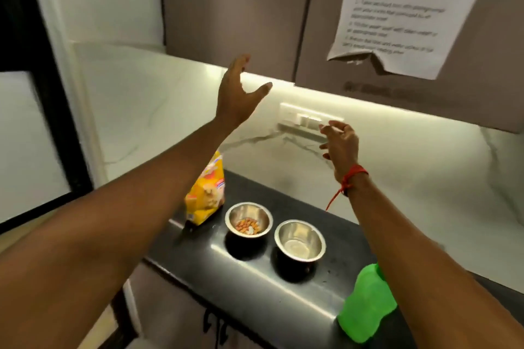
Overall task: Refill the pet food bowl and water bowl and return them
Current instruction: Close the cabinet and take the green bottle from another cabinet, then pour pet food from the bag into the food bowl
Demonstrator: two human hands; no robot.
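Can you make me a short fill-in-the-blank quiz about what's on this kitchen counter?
1. The bowl with kibble stands beside the ____ food bag.
2. The other steel bowl holds no ____.
3. The bottle lying near the right arm is ____.
4. Both the left hand and right hand hold ____.

Answers: yellow; kibble; green; nothing

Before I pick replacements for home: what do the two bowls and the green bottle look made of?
Both bowls, the food bowl and the emptier bowl, look like polished stainless steel, with mirror-like glints. The green bottle looks like translucent matte plastic.
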